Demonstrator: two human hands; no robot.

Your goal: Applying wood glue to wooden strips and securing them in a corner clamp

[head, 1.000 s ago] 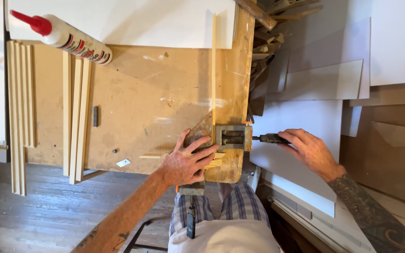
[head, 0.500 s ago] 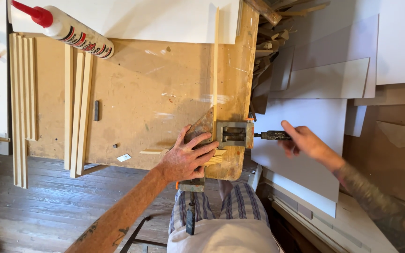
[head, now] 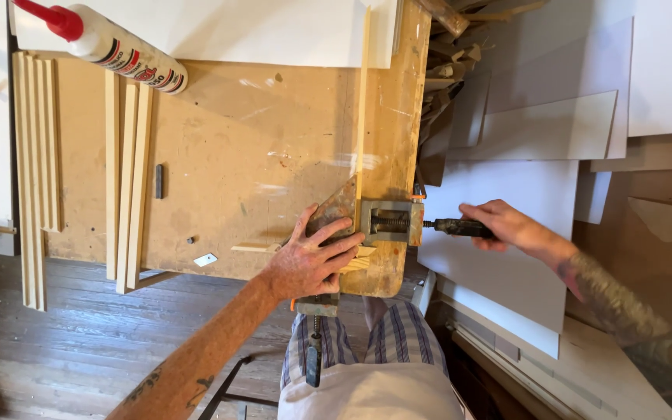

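My left hand [head: 314, 260] presses flat on a metal corner clamp [head: 375, 222] at the near right corner of a worn plywood workbench [head: 235, 155]. A thin wooden strip [head: 362, 101] runs from the clamp toward the far edge. My right hand [head: 507, 227] grips the clamp's dark screw handle [head: 460, 227], which sticks out past the bench's right side. A second clamp handle [head: 314, 354] hangs below the bench edge by my striped clothing.
A white glue bottle with a red nozzle [head: 110, 47] lies at the far left. Several long pale wooden strips [head: 126, 179] lie along the bench's left part. White and grey boards [head: 538, 132] are stacked on the right. Dark plank floor [head: 79, 342] lies below.
My right hand has shifted its grip along the screw handle, the wrist turning. The left hand has stayed on the clamp. The view has drifted slightly.
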